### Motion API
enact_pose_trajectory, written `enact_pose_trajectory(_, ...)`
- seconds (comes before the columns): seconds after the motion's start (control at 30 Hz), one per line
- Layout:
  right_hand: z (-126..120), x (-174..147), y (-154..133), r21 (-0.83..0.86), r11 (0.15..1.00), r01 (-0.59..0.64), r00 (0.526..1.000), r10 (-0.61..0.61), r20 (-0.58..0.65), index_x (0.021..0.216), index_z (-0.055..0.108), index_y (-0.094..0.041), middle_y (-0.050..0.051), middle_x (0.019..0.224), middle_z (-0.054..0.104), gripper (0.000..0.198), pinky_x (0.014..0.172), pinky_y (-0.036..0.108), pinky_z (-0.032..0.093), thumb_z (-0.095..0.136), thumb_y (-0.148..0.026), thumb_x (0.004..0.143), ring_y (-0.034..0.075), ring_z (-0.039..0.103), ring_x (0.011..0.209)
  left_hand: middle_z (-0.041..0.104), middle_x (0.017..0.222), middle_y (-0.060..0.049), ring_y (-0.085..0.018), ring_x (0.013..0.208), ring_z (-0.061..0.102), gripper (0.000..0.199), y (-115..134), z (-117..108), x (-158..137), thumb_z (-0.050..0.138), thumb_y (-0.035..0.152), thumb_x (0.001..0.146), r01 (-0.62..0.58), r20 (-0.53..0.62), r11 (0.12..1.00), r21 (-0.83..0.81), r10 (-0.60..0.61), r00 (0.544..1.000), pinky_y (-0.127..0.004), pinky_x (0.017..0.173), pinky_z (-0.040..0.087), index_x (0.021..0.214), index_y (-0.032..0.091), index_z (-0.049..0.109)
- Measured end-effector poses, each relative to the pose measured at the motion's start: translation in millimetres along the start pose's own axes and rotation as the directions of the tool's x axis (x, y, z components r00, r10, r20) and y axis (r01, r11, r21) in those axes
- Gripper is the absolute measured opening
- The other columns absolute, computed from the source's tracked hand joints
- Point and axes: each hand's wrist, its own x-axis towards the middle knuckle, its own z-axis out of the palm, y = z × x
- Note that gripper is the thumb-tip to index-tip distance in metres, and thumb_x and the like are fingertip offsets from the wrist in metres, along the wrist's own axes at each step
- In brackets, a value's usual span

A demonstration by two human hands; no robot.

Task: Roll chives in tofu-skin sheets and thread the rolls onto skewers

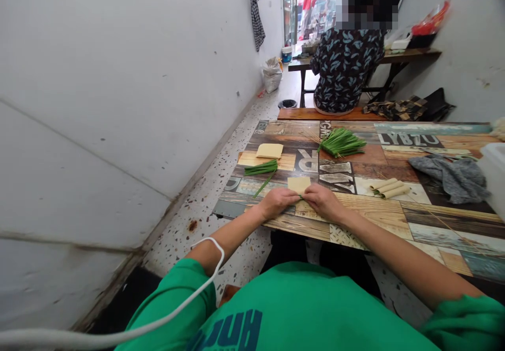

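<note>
Both Hands Pinch the Near Edge of a Pale Yellow Sheet

The pale yellow sheet [299, 183] lies flat on the wood-patterned desk [366, 217], close to the edge where the person in green sits. The left hand [280, 202] and the right hand [322, 202] meet at its near side, fingertips almost together. Each grip is narrow, fingers closed on the sheet's near edge, and a small bit of green [301, 197] shows between them; the fingers hide the rest.

Just left of the sheet, a single green strand [264, 184] lies aslant, near a small bundle of cut green stalks [261, 168]. Beyond that bundle is a neat stack of pale yellow squares [270, 150]. A larger green bunch [342, 143] lies farther back, right of the stack. To the right of the hands, well apart from them, several pale rolls [390, 188] lie side by side.

Farther right are a crumpled grey cloth [450, 176] and, beside it, a whitish container [493, 169] cut off by the view. Past the desk, a person in a dark patterned top [347, 72] sits on a long wooden seat [292, 113], back turned.
</note>
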Motion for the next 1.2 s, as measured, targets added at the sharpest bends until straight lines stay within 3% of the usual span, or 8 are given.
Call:
enact_pose_trajectory(0.2, -10.8, 0.5, 2.2, -0.219, 0.960, 0.174, 0.973, -0.133, 0.188, 0.103, 0.066, -0.012, 0.011, 0.090, 0.063, 0.025, 0.073, 0.032, 0.038, 0.046, -0.026, 0.097, 0.020, 0.051, 0.083, 0.069, 0.102, -0.012, -0.019, 0.098, 0.063, 0.029, 10.1, -15.0, 5.9, 0.039, 0.020, 0.099, -0.126, 0.153, 0.987, 0.103, 0.109, 0.982, -0.032, 0.095, 0.050, 0.104, 0.012, 0.066)
enact_pose_trajectory(0.37, -11.3, 4.8, 1.5, -0.305, 0.922, 0.239, 0.949, -0.156, 0.273, 0.093, 0.067, -0.010, 0.010, 0.082, 0.061, 0.029, 0.070, 0.033, 0.035, 0.038, -0.015, 0.098, 0.019, 0.049, 0.076, 0.069, 0.091, -0.010, -0.019, 0.090, 0.064, 0.031, 11.9, -17.9, 12.1, 0.042, 0.029, 0.100, -0.133, 0.242, 0.984, 0.118, 0.101, 0.965, -0.031, 0.089, 0.051, 0.093, 0.013, 0.067)
enact_pose_trajectory(0.47, -9.7, 6.4, 0.6, -0.230, 0.963, 0.142, 0.973, -0.093, 0.212, 0.086, 0.068, -0.012, 0.009, 0.079, 0.061, 0.028, 0.069, 0.031, 0.035, 0.042, -0.018, 0.096, 0.018, 0.049, 0.075, 0.071, 0.093, -0.010, -0.019, 0.089, 0.065, 0.032, 15.2, -15.3, 12.8, 0.050, 0.040, 0.097, -0.041, 0.181, 0.995, 0.093, 0.024, 0.983, -0.031, 0.085, 0.050, 0.097, 0.014, 0.069)
enact_pose_trajectory(0.63, -13.6, 4.2, -1.8, -0.003, 1.000, -0.031, 0.995, 0.031, 0.094, 0.083, 0.071, -0.015, 0.010, 0.085, 0.063, 0.026, 0.071, 0.029, 0.039, 0.049, -0.024, 0.093, 0.018, 0.053, 0.080, 0.074, 0.091, -0.007, -0.016, 0.084, 0.065, 0.027, 16.5, -4.5, 13.5, 0.048, 0.025, 0.098, 0.160, 0.046, 0.987, -0.025, -0.158, 0.986, -0.030, 0.082, 0.049, 0.091, 0.017, 0.073)
enact_pose_trajectory(0.77, -11.7, 4.4, 1.4, 0.136, 0.984, -0.116, 0.991, 0.106, 0.078, 0.076, 0.072, -0.016, 0.009, 0.080, 0.063, 0.030, 0.069, 0.029, 0.040, 0.051, -0.029, 0.093, 0.018, 0.054, 0.077, 0.075, 0.082, -0.005, -0.016, 0.078, 0.065, 0.015, 10.2, 5.5, 12.2, 0.064, 0.025, 0.089, 0.342, -0.023, 0.922, -0.180, -0.352, 0.936, -0.029, 0.077, 0.050, 0.084, 0.019, 0.077)
enact_pose_trajectory(0.87, -6.1, 7.4, 7.3, 0.283, 0.902, -0.326, 0.945, 0.301, 0.131, 0.075, 0.073, -0.017, 0.006, 0.076, 0.065, 0.024, 0.067, 0.028, 0.040, 0.056, -0.027, 0.088, 0.016, 0.056, 0.073, 0.075, 0.083, -0.005, -0.016, 0.076, 0.065, 0.014, 6.5, 10.8, 8.1, 0.069, 0.026, 0.086, 0.424, -0.088, 0.869, -0.254, -0.457, 0.885, -0.026, 0.071, 0.050, 0.095, 0.018, 0.077)
enact_pose_trajectory(1.0, -3.2, 11.9, 11.0, 0.432, 0.697, -0.572, 0.818, 0.518, 0.248, 0.078, 0.072, -0.017, 0.002, 0.072, 0.067, 0.015, 0.062, 0.025, 0.040, 0.065, -0.029, 0.078, 0.014, 0.057, 0.066, 0.074, 0.083, -0.005, -0.015, 0.077, 0.065, 0.018, 2.4, 14.1, 2.1, 0.060, 0.029, 0.092, 0.311, -0.122, 0.928, -0.205, -0.340, 0.933, -0.027, 0.075, 0.051, 0.096, 0.019, 0.076)
enact_pose_trajectory(1.2, -11.1, 19.3, 13.5, 0.408, 0.713, -0.570, 0.821, 0.476, 0.315, 0.070, 0.071, -0.016, 0.001, 0.066, 0.067, 0.015, 0.060, 0.024, 0.038, 0.063, -0.028, 0.075, 0.013, 0.055, 0.062, 0.073, 0.086, -0.005, -0.015, 0.079, 0.065, 0.027, -0.7, 12.9, 1.6, 0.046, 0.025, 0.099, 0.136, -0.095, 0.988, -0.079, -0.143, 0.985, -0.029, 0.078, 0.049, 0.095, 0.020, 0.072)
